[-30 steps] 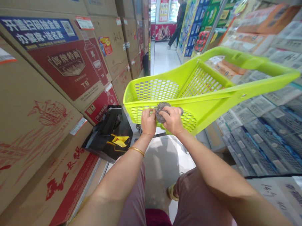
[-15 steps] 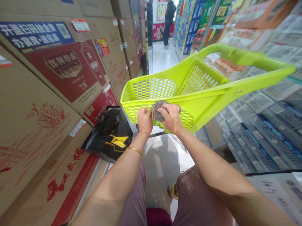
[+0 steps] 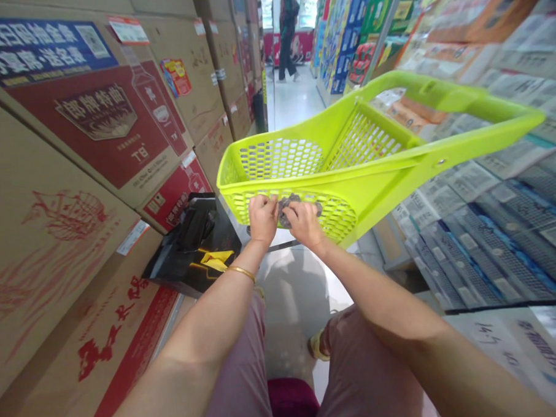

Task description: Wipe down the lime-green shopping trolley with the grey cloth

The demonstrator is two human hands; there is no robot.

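A lime-green plastic shopping basket (image 3: 391, 166) with lattice sides stands tilted before me, its long handle reaching to the upper right. Against its near side, my left hand (image 3: 262, 220) has its fingers curled on the lattice. Just to the right, my right hand (image 3: 307, 224) is closed on a crumpled grey cloth (image 3: 287, 203), pressed to the same latticed side. Both hands are close together, below the basket's rim. The fingertips of each are partly hidden. The inside of the basket shows no goods.
Stacked cartons (image 3: 94, 124) wall the left side. A black bag (image 3: 191, 243) with a yellow patch is on the floor beside the basket. Packaged goods (image 3: 486, 224) fill the right side. Down the aisle walks a person (image 3: 287, 36). A dark red seat (image 3: 292, 404) shows between my legs.
My right hand and the cloth have shifted slightly left and down along the basket's side. The view has turned a little, and the person in the distance appears farther left.
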